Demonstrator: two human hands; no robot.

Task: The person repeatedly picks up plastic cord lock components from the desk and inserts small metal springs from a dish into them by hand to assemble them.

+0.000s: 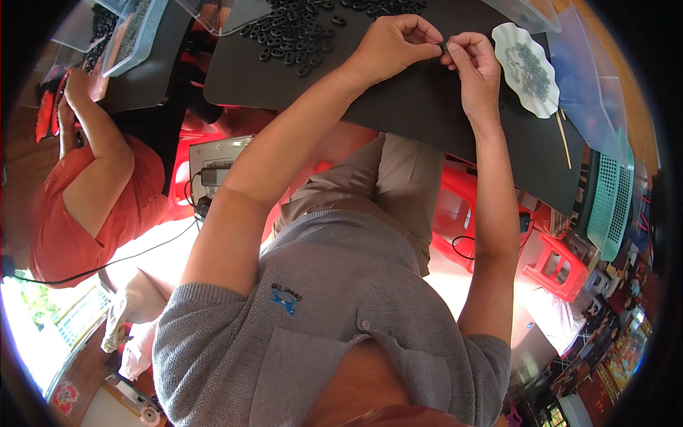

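Over the dark table [420,107], my left hand [398,48] and my right hand [474,60] meet with their fingertips pinched together. Between them sits a tiny dark piece [444,47], mostly covered by the fingers; its kind is too small to make out. Just right of my right hand is a white wavy-edged dish [506,41] holding many small grey-green pieces [530,71]. Left of my left hand, many black oval pieces with holes [292,35] lie spread on the table.
A clear plastic tray [228,14] stands at the far left of the table. A thin wooden stick [565,142] lies near its right edge, by a green mesh basket [612,203]. At left, a person in red [107,185] works beside a bin of grey pieces [135,35]. Red stools [558,267] stand below.
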